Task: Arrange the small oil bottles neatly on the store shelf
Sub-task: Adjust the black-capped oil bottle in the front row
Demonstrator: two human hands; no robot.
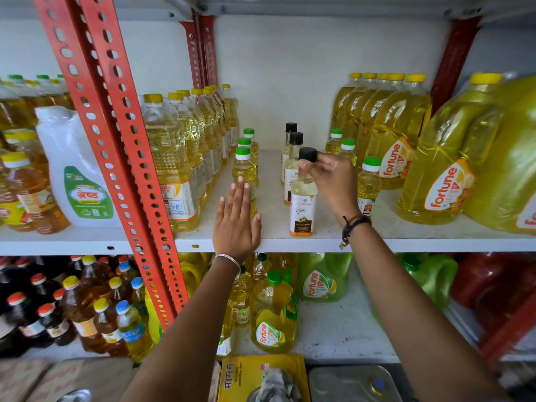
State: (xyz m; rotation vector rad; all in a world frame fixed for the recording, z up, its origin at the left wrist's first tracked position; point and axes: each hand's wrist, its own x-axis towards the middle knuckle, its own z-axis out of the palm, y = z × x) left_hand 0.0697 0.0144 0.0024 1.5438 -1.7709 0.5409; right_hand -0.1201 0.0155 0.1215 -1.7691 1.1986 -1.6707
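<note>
On the white shelf [377, 242] stand small oil bottles in rows. My right hand [330, 181] pinches the black cap of the front coconut oil bottle [302, 210], which stands upright near the shelf's front edge; two more black-capped bottles [293, 158] line up behind it. My left hand [236, 219] is flat, fingers together, pressed against the front of a row of small green-capped yellow oil bottles [243, 166]. Another row of small green-capped bottles [369, 184] stands to the right of my right hand.
Tall yellow-capped oil bottles [174, 158] crowd the left of the shelf beside red slotted uprights [121, 140]. Large Fortune jugs [441, 169] fill the right. Bare shelf lies between the small rows. The lower shelf holds more oil bottles [272, 314].
</note>
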